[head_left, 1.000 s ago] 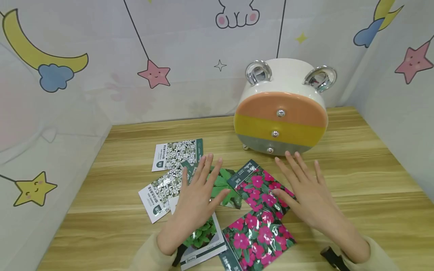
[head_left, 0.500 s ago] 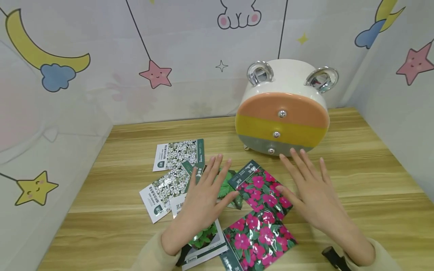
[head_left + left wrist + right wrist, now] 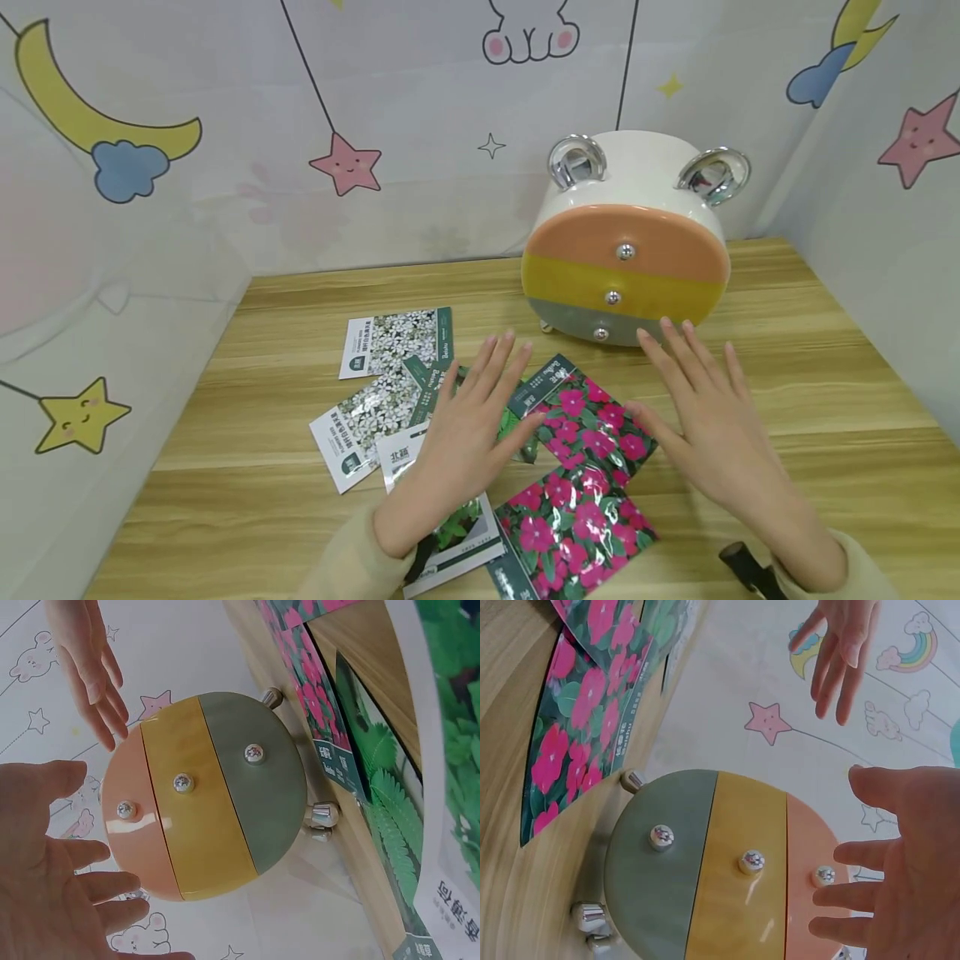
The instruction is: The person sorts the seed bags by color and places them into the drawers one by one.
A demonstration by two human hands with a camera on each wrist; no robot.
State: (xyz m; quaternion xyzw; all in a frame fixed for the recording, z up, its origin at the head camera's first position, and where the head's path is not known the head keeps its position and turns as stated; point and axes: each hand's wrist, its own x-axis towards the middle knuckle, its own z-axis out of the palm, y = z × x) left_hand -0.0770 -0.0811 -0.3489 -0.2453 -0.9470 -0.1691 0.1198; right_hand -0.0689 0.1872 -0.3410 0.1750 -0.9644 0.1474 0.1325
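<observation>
My left hand [image 3: 474, 437] hovers palm down with fingers spread, over a packet with green leaves [image 3: 528, 448] and one picturing a leafy plant [image 3: 459, 533]. To its left, two white-flower seed packets [image 3: 366, 427] overlap at its edge. My right hand [image 3: 712, 429] is likewise spread in the air, just right of a pink-flower seed packet [image 3: 596, 417]. A second pink-flower packet [image 3: 576, 527] lies nearer me. Beyond the right fingertips stands a round-fronted box [image 3: 626, 225] with orange, yellow and grey drawers. Both wrist views show nothing held in either hand.
The box has a silver knob on each drawer, silver ring ears [image 3: 576, 160] and small metal feet [image 3: 324, 814]. It stands near the back edge of the wooden table [image 3: 292, 312]. A printed cloth [image 3: 420, 100] walls the back and sides.
Both hands have drifted to the right with fingers still spread, uncovering more of the packets left of the left hand. The packets and the box stay where they were.
</observation>
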